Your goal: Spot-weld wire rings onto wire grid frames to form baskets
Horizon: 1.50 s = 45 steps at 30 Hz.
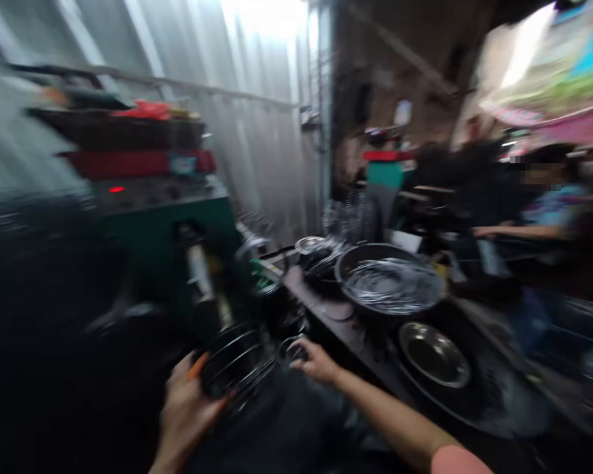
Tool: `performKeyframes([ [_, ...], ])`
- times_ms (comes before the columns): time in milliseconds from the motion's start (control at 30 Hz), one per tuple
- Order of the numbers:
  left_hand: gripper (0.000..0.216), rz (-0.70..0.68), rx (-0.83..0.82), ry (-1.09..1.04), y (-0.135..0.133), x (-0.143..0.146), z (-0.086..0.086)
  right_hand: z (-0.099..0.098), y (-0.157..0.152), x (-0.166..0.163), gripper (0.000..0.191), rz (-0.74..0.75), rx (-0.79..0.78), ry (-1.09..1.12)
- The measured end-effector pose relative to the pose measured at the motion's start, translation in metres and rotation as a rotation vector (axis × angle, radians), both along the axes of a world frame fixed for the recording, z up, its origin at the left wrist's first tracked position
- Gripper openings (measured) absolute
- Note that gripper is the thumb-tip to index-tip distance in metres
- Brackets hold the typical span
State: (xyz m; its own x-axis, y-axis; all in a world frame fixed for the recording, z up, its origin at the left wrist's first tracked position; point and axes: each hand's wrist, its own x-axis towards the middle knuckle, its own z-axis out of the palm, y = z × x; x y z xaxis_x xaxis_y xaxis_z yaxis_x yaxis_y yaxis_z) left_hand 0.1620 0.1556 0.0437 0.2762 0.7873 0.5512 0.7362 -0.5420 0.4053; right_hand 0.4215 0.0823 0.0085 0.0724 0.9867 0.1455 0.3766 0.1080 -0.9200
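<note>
The view is smeared by motion. My left hand (pixel 190 408) is at the bottom centre, fingers curled round the side of a dark round metal pan (pixel 234 368) with shiny rim lines; an orange strip shows at the fingertips. My right hand (pixel 316 361) reaches in from the lower right, its fingers closed on a small dark ring-shaped part (pixel 292 350) next to that pan. Both hands sit in front of a green machine (pixel 168 250).
A large dark basin (pixel 390 283) with shiny metal inside stands on a dark bench, a steel bowl (pixel 435 355) below it. A red and black stack tops the green machine (pixel 138 141). Another person (pixel 548 204) works at the right. Corrugated metal wall behind.
</note>
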Motion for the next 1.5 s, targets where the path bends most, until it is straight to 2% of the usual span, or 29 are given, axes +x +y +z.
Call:
performKeyframes([
  [100,0.082,-0.011,-0.107,0.09,0.002,0.003,0.007,0.05,0.023,-0.006,0.014,0.367,-0.145,0.073],
  [167,0.089,0.016,-0.182,0.136,0.009,0.005,0.012,0.067,0.047,-0.013,0.018,0.528,-0.286,0.055],
  [233,0.094,0.041,-0.239,0.15,0.013,0.007,0.015,0.072,0.067,-0.025,0.02,0.598,-0.332,0.011],
  [300,0.097,0.048,-0.271,0.155,0.013,0.01,0.015,0.068,0.081,-0.04,0.019,0.599,-0.264,-0.08],
  [433,0.096,0.045,-0.305,0.142,0.015,0.009,0.009,0.048,0.099,-0.062,0.016,0.498,0.045,-0.395],
  [533,0.097,0.053,-0.331,0.125,0.023,0.004,0.004,0.037,0.106,-0.065,0.018,0.54,0.186,-0.437],
  [633,0.097,0.045,-0.367,0.107,0.031,0.001,-0.001,0.033,0.11,-0.061,0.022,0.659,0.223,-0.403],
  [700,0.096,0.037,-0.386,0.089,0.035,0.0,-0.003,0.031,0.112,-0.059,0.027,0.68,0.235,-0.44],
  [767,0.095,0.034,-0.404,0.07,0.039,0.0,-0.006,0.028,0.115,-0.058,0.031,0.666,0.243,-0.485],
  [1033,0.098,0.034,-0.444,0.026,0.054,-0.004,-0.016,0.013,0.128,-0.063,0.023,0.66,0.306,-0.506],
  [1267,0.1,0.008,-0.442,0.016,0.063,-0.007,-0.021,0.01,0.134,-0.063,0.03,0.669,0.345,-0.525],
  [1500,0.098,0.008,-0.424,-0.03,0.071,-0.011,-0.019,0.014,0.143,-0.067,0.024,0.672,0.371,-0.526],
])
